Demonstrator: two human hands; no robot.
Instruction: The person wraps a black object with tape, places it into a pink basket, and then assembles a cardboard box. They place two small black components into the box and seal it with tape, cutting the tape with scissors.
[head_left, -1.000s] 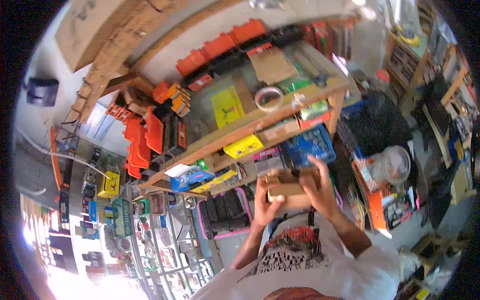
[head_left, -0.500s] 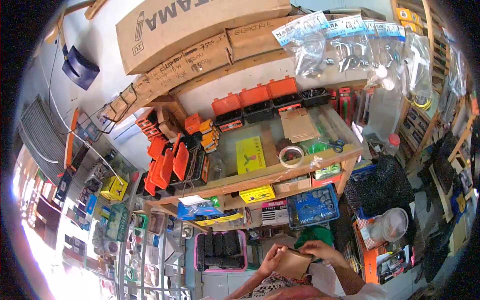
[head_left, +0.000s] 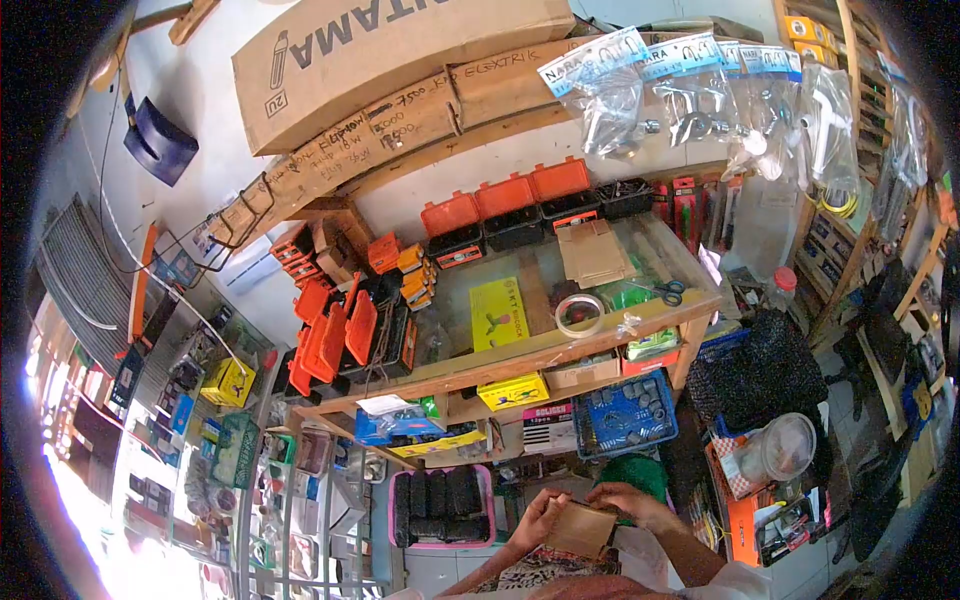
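Observation:
Low in front of my body, my left hand [head_left: 541, 518] grips the left edge of a small brown piece of cardboard [head_left: 584, 532], its fingers closed. My right hand [head_left: 630, 502] is closed at the upper right edge of the same cardboard, thumb and fingers pinching it. The cardboard is tilted, and a narrow strip along its upper edge looks folded. Just behind my right hand is a green rounded object [head_left: 640, 474], partly covered. More flat brown cardboard sheets [head_left: 595, 253] lie on the glass-topped counter [head_left: 550, 290].
On the counter are a tape roll [head_left: 579, 315], scissors [head_left: 668, 292], a yellow box [head_left: 498, 313] and open orange-lidded cases [head_left: 338, 330]. Below stand a blue basket [head_left: 665, 432] and a pink-rimmed bin [head_left: 397, 510]. Bagged taps [head_left: 693, 105] hang overhead. A clear tub [head_left: 788, 447] stands right.
The cardboard has tipped and its upper strip is more visibly bent. My right hand has shifted slightly left, both hands still on the cardboard. The camera view has moved a little.

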